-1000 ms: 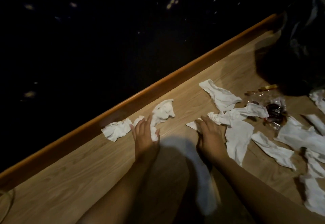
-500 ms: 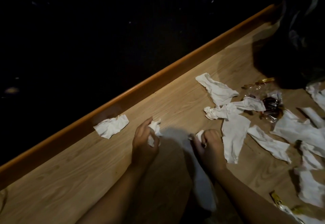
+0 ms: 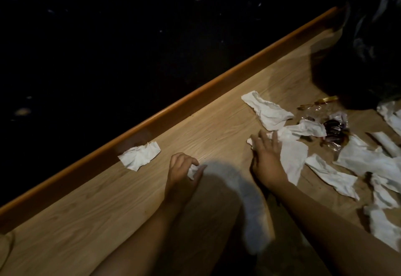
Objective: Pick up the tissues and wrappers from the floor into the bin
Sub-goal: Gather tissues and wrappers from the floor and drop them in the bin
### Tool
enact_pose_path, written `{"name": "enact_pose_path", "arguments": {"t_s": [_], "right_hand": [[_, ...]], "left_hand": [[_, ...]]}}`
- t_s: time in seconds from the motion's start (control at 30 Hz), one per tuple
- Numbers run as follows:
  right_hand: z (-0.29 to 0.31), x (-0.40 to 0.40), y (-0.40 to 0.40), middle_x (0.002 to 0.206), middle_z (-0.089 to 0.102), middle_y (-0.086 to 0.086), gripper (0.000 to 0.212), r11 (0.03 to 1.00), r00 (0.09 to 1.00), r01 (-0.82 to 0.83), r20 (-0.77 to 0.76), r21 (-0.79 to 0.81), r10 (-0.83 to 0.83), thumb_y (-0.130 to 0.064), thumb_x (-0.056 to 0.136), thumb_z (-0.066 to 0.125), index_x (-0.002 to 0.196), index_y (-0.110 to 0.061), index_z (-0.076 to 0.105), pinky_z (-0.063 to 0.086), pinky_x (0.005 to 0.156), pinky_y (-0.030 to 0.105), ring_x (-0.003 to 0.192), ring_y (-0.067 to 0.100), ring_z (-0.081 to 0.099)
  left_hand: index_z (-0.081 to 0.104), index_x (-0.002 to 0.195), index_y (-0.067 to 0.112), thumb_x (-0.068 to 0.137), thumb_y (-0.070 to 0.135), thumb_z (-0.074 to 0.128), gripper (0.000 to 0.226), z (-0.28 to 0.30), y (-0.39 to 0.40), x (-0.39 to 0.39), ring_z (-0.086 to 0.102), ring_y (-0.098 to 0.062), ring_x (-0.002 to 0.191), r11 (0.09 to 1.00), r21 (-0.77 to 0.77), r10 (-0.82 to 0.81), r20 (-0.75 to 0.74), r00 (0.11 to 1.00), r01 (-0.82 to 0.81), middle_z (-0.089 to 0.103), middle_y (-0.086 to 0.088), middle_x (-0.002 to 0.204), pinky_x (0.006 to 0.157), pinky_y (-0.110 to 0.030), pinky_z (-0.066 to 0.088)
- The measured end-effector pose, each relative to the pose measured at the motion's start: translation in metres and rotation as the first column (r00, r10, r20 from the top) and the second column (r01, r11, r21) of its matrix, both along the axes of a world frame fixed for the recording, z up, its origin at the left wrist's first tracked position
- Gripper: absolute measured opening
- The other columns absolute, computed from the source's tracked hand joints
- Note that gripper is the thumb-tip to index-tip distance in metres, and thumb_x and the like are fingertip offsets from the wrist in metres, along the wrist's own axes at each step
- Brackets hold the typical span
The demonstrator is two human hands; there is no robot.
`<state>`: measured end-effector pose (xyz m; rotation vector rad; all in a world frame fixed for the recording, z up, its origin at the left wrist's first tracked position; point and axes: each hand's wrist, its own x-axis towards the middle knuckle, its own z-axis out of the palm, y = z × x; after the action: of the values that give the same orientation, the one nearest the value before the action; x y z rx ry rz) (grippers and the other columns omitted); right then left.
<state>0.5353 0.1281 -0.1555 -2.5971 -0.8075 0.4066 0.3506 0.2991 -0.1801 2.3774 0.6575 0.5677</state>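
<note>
Several crumpled white tissues lie on the wooden floor (image 3: 217, 128). One tissue (image 3: 138, 155) sits alone by the orange edge strip. A larger tissue (image 3: 267, 112) and a twisted tissue (image 3: 303, 129) lie further right, with more tissues (image 3: 332, 173) beyond. Dark shiny wrappers (image 3: 334, 128) and a gold wrapper (image 3: 327, 99) lie near the black bin bag (image 3: 368, 48) at the upper right. My left hand (image 3: 182, 173) is closed around a balled tissue (image 3: 192, 171). My right hand (image 3: 267, 152) rests with fingers spread on the left end of the twisted tissue.
An orange-brown raised strip (image 3: 195, 100) borders the floor diagonally, with a dark speckled surface (image 3: 108, 48) beyond it. A blurry pale shape (image 3: 253, 210) lies between my forearms. Bare floor stretches to the lower left.
My left hand gathered a tissue into its fist and drew back. My right hand closed on a small piece, then moved right and spread its fingers over the twisted tissue.
</note>
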Motion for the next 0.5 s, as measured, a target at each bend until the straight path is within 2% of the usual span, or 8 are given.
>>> {"name": "enact_pose_path", "arguments": {"t_s": [0.07,0.17,0.27,0.3,0.37,0.43,0.5], "right_hand": [[-0.004,-0.018,-0.001,0.159,0.020,0.007,0.046,0.998,0.998,-0.063,0.029,0.028,0.063,-0.014,0.096,0.043,0.142,-0.021,0.039,0.004,0.120,0.045,0.148,0.026,-0.005],[-0.004,-0.045,-0.002,0.156,0.025,0.004,0.033,0.982,0.986,-0.164,-0.006,0.097,0.166,-0.030,0.099,0.045,0.129,-0.019,0.051,0.010,0.118,0.035,0.148,0.021,0.006],[-0.001,-0.064,-0.006,0.139,0.045,0.004,0.019,0.946,0.977,-0.194,-0.041,0.259,0.211,-0.028,0.094,0.055,0.108,-0.015,0.059,0.034,0.106,0.030,0.132,0.019,0.037],[0.000,-0.067,-0.007,0.126,0.051,0.002,0.015,0.937,0.977,-0.196,-0.026,0.287,0.213,-0.024,0.092,0.058,0.105,-0.015,0.059,0.040,0.098,0.027,0.120,0.016,0.045],[0.005,-0.070,-0.007,0.104,0.052,-0.002,0.010,0.924,0.979,-0.200,0.043,0.325,0.197,-0.014,0.089,0.061,0.098,-0.016,0.059,0.044,0.086,0.030,0.098,0.010,0.047],[0.008,-0.067,-0.004,0.097,0.055,0.000,0.010,0.919,0.981,-0.188,0.119,0.347,0.156,-0.014,0.086,0.059,0.096,-0.015,0.060,0.044,0.083,0.034,0.092,0.011,0.049],[0.012,-0.059,-0.003,0.098,0.057,0.002,0.018,0.927,0.983,-0.133,0.163,0.350,0.079,-0.020,0.083,0.053,0.098,-0.014,0.062,0.042,0.085,0.034,0.092,0.018,0.053]], "left_hand": [[0.067,0.094,0.011,0.087,0.018,0.072,0.011,0.002,0.001,-0.001,0.057,-0.017,0.092,1.000,0.007,0.002,0.035,0.999,-0.002,0.064,-0.002,0.094,0.079,-0.036,0.049],[0.065,0.103,0.014,0.084,0.004,0.069,0.022,0.005,0.002,-0.003,0.055,-0.018,0.104,0.990,-0.127,0.074,0.070,0.995,-0.065,0.057,-0.004,0.113,0.087,-0.040,0.051],[0.059,0.106,0.046,0.080,0.010,0.070,0.046,0.017,0.003,-0.004,0.047,-0.023,0.125,0.910,-0.343,0.278,0.091,0.956,-0.232,0.048,-0.005,0.133,0.104,-0.044,0.044],[0.059,0.106,0.046,0.080,0.009,0.070,0.047,0.019,0.005,-0.005,0.044,-0.024,0.130,0.898,-0.333,0.336,0.100,0.937,-0.287,0.045,-0.005,0.137,0.107,-0.046,0.041],[0.064,0.108,0.027,0.080,0.004,0.071,0.036,0.017,0.013,-0.010,0.034,-0.024,0.138,0.887,-0.208,0.440,0.107,0.892,-0.412,0.040,-0.006,0.142,0.113,-0.049,0.033],[0.065,0.108,0.019,0.083,0.006,0.069,0.029,0.010,0.025,-0.015,0.020,-0.025,0.146,0.830,-0.173,0.548,0.076,0.833,-0.530,0.035,-0.005,0.147,0.117,-0.048,0.024],[0.064,0.109,0.022,0.085,0.015,0.068,0.025,0.001,0.034,-0.020,0.007,-0.026,0.149,0.774,-0.153,0.622,-0.005,0.783,-0.615,0.030,-0.002,0.151,0.119,-0.054,0.018]]}}
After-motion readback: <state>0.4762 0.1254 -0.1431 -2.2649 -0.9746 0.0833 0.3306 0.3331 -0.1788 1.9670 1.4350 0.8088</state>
